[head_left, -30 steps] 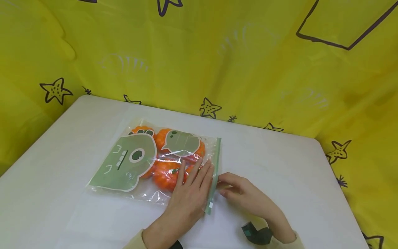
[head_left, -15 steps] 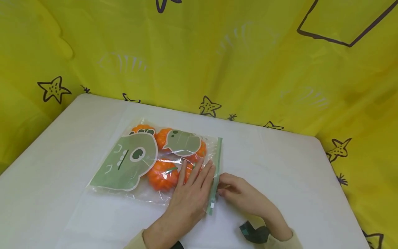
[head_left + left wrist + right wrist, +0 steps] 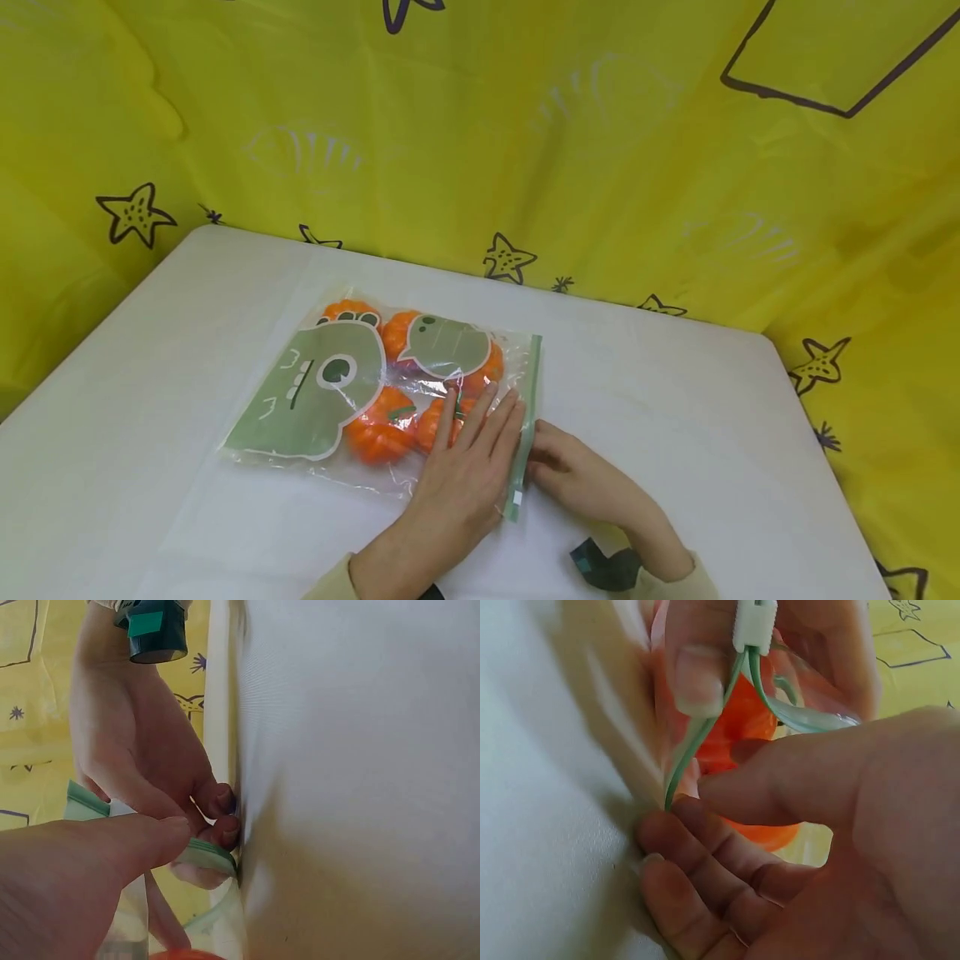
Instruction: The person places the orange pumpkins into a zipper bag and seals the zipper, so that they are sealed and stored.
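Note:
A clear zip bag (image 3: 300,392) with green cartoon prints lies flat, several orange toy pumpkins (image 3: 381,429) inside. My left hand (image 3: 461,479) holds it near its green-edged mouth, straight fingers on top and thumb under it. My right hand (image 3: 581,471) pinches the edge of the mouth from the right side. Seen from the right wrist, two green zip strips (image 3: 697,746) spread apart below a white slider (image 3: 755,626), and the left thumb lies beside them. In the left wrist view the right fingers are at the green strip (image 3: 212,853); their tips are partly hidden.
The bag lies on a white table (image 3: 660,392). A yellow curtain (image 3: 450,125) with dark star drawings hangs behind and along both sides. A dark wrist device (image 3: 606,567) sits at my right wrist.
Inside the bag, the front pumpkin has shifted left and another shows more beside my left fingers. The hands keep their places at the mouth, with the right hand moving slightly.

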